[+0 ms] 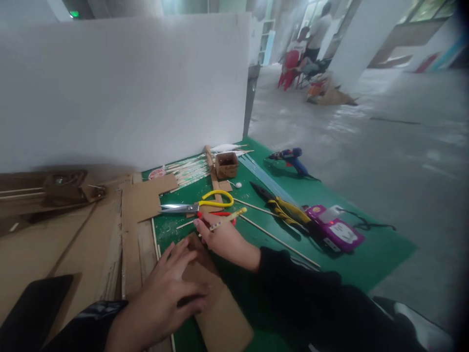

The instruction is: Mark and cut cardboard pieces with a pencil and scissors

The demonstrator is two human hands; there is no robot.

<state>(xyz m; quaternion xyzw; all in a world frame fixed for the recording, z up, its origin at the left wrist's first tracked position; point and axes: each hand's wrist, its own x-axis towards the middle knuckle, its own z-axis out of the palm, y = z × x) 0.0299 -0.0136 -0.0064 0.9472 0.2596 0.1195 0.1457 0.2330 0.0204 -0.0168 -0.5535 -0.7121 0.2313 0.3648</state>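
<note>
My right hand (pixel 229 247) pinches a yellow patterned pencil (pixel 240 213) over the far end of a brown cardboard strip (pixel 223 308). The pencil slants, its blunt end up to the right; its tip is hidden or too small to make out. With fingers spread, my left hand (pixel 170 286) lies on the strip's left side. Just beyond both hands lies a pair of scissors (pixel 181 209), blades pointing left, with a yellow handle loop and a red one partly behind my right hand. Thin wooden sticks (pixel 276 238) run past the right hand on the green tabletop (pixel 366 266).
Pliers (pixel 280 205), a magenta device (pixel 340 231) and a blue glue gun (pixel 293 160) lie to the right. A small cardboard box (pixel 227 172) stands beyond the scissors. Cardboard sheets (pixel 88 249) cover the left, below a tall white board (pixel 128 93). People are in the background.
</note>
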